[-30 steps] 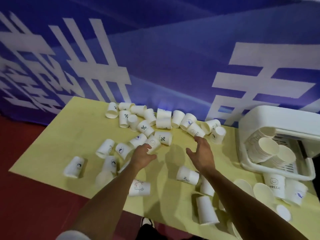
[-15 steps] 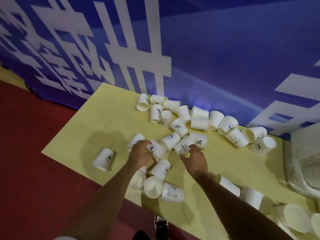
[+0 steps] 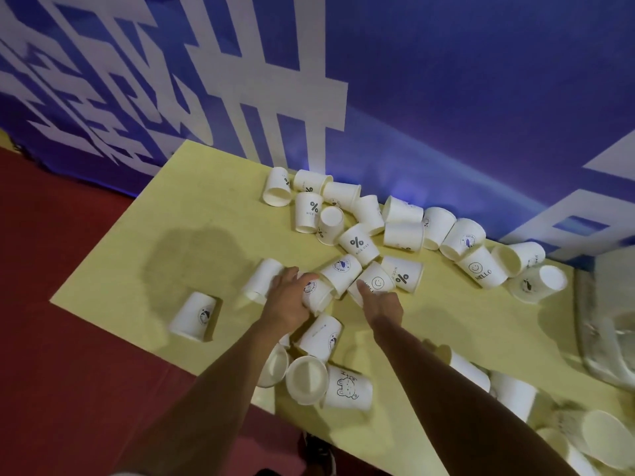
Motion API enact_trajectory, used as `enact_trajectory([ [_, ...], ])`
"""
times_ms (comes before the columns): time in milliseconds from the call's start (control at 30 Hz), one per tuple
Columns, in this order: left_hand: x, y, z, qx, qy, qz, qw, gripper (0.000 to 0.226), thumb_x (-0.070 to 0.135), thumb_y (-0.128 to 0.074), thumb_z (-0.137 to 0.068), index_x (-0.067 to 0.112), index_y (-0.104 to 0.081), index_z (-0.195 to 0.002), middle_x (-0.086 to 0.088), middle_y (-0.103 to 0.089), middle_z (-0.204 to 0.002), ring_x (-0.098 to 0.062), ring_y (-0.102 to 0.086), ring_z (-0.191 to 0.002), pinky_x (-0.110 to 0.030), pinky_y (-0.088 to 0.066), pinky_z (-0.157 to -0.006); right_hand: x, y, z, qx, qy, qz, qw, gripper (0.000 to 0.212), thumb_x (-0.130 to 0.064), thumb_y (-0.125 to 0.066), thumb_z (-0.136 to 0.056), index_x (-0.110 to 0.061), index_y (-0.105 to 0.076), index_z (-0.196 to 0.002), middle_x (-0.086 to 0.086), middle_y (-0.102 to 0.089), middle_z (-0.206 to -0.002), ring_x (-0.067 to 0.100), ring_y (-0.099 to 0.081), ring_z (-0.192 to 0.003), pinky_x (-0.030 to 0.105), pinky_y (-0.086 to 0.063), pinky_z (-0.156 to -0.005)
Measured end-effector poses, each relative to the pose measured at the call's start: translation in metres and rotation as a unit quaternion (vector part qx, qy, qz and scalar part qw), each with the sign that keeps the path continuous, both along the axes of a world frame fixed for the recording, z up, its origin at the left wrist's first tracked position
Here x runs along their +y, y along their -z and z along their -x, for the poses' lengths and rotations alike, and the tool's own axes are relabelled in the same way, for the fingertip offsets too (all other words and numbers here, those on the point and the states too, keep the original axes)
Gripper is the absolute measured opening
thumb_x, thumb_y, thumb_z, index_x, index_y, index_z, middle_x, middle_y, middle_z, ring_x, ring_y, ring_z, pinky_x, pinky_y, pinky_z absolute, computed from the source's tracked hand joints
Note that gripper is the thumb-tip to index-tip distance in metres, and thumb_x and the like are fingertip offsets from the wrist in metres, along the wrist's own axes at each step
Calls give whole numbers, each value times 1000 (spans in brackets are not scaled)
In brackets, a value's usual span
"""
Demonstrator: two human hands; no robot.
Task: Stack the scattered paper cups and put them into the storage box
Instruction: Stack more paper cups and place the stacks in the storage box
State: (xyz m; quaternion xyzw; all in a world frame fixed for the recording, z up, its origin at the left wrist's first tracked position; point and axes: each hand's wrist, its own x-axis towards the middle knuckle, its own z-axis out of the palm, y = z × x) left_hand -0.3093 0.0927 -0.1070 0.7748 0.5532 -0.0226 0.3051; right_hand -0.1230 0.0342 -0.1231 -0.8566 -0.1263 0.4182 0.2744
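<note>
Paper cups (image 3: 357,243) lie loose on the yellow table (image 3: 206,201), most stacking apparently ahead; left hand (image 3: 287,302) grips a logo cup (image 3: 318,295), right hand (image 3: 383,304) touches the smiley cup (image 3: 376,281), hold unclear; storage box (image 3: 608,276) at right edge.

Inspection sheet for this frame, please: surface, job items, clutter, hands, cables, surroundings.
Surface: yellow table, cups scattered across it.
Job's things: paper cups, many lying on their sides; storage box at the right edge, blurred.
Clutter: nothing seen.
Hands: left hand grips a blue-logo cup; right hand touches the smiley cup, grip unclear.
Cables: nothing seen.
Surroundings: blue banner behind the table; red floor to the left.
</note>
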Motion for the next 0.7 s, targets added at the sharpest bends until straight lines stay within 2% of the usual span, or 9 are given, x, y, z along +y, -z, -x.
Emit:
enact_trajectory([
  [133, 2, 5, -2, 8, -1, -22, 1000, 73, 15, -70, -76, 31, -45, -142, -6, -30, -151, -29, -29, -136, -38, -28, -115, -6, 3, 3, 29, 7, -26, 999, 56, -48, -68, -90, 2, -65, -116, 18, -68, -112, 35, -62, -108, 38, -50, -91],
  [233, 2, 8, -2, 14, -4, -38, 999, 70, 16, -70, -76, 25, -47, -141, -5, -35, -149, -29, -30, -136, -36, -27, -114, -16, 0, 3, 52, 18, -46, 997, 46, -43, -72, -87, -2, -68, -107, 14, -71, -102, 30, -64, -96, 33, -48, -78],
  [300, 2, 8, -2, 27, -8, -49, 998, 65, 20, -72, -74, 21, -49, -135, -1, -43, -142, -27, -34, -132, -34, -32, -108, -22, -2, 0, 55, 15, -44, 997, 45, -45, -72, -85, -4, -69, -104, 12, -71, -99, 28, -65, -93, 32, -47, -76],
  [400, 1, 3, -4, 42, -12, -52, 998, 58, 29, -75, -70, 19, -51, -123, -2, -53, -125, -27, -42, -121, -35, -40, -97, -29, -7, -7, 65, 11, -54, 996, 45, -46, -74, -83, -8, -68, -105, 9, -72, -98, 28, -68, -93, 40, -55, -85],
  [500, 0, -6, -10, 28, -15, -53, 998, 60, 36, -78, -65, 20, -52, -117, -3, -55, -116, -28, -46, -114, -35, -40, -96, -37, -14, -16, 89, 19, -86, 992, 47, -43, -77, -80, -11, -64, -111, 8, -72, -103, 28, -69, -98, 47, -55, -93],
  [600, -2, -16, -21, 11, -17, -49, 999, 65, 46, -79, -64, 22, -53, -119, -3, -56, -117, -28, -48, -112, -37, -39, -98, -44, -24, -28, 107, 21, -118, 987, 42, -41, -78, -79, -14, -66, -109, 6, -73, -103, 25, -69, -94, 46, -55, -90],
  [700, -9, -29, -36, -11, -20, -40, 999, 69, 59, -75, -66, 25, -54, -122, 1, -57, -116, -24, -48, -112, -34, -39, -92, -52, -38, -42, 113, 9, -164, 980, 32, -40, -78, -78, -19, -68, -101, 3, -75, -96, 27, -72, -92, 44, -58, -84],
])
